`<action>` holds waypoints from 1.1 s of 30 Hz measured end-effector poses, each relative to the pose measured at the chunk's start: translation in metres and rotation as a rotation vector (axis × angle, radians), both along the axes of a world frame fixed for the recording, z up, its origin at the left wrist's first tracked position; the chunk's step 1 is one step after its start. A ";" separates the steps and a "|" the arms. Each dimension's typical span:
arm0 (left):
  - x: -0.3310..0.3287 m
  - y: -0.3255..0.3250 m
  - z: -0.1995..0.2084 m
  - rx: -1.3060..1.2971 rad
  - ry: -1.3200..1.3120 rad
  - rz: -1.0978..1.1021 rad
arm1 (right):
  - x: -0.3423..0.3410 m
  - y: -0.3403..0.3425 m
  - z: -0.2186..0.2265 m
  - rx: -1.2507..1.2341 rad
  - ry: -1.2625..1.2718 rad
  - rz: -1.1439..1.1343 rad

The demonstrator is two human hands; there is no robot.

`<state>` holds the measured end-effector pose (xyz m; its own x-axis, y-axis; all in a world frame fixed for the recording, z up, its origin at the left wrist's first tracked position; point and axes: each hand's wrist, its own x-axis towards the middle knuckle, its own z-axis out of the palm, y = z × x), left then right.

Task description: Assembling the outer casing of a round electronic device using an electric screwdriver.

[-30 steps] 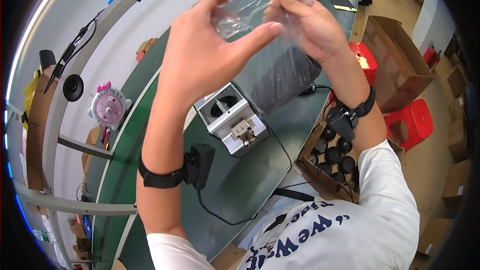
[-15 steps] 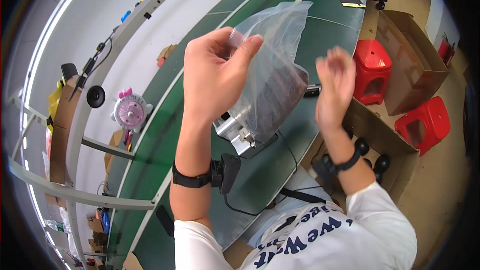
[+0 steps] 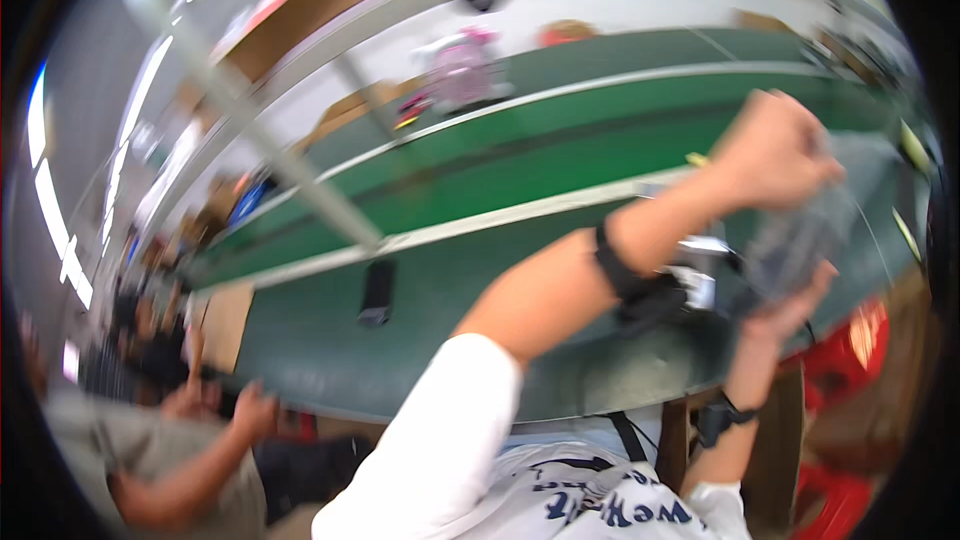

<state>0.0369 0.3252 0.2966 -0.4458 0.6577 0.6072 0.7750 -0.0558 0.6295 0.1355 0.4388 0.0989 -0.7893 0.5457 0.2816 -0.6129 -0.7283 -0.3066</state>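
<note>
My left hand (image 3: 778, 155) is closed on the top of a clear plastic bag (image 3: 855, 170) at the right of the view. A dark block-like item (image 3: 785, 255) shows through the film, blurred by motion. Under the bag, my right hand (image 3: 785, 315) cups its lower end, fingers against it. A silver metal device (image 3: 697, 280) stands on the green table (image 3: 560, 340) just left of the bag, partly covered by my left forearm and its black wrist strap.
A black phone-like slab (image 3: 377, 290) lies on the table. Behind, a pink fan (image 3: 465, 70) stands beyond a pale rail. At lower left, a co-worker's arm (image 3: 190, 460) is close to the table edge. Red stools (image 3: 850, 350) and a cardboard box (image 3: 775, 430) are at right.
The view has swung left, so the bag now appears far right and a co-worker has come into view. My right hand has moved from beside the bag to its underside.
</note>
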 end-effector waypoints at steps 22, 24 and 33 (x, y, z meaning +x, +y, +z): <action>-0.095 -0.047 -0.057 -0.144 -0.427 -0.127 | -0.051 0.033 0.040 0.283 -0.285 0.033; -0.093 -0.035 -0.064 -0.129 -0.496 -0.108 | -0.046 0.042 0.039 0.276 -0.289 0.027; -0.119 -0.024 -0.111 -0.130 -0.593 -0.161 | -0.059 0.069 0.007 0.361 -0.380 -0.044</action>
<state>-0.0819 0.3012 0.1857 -0.5713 0.7967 0.1972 0.2796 -0.0370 0.9594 0.0770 0.5080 0.1059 -0.8506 0.5020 0.1564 -0.4377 -0.5112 -0.7396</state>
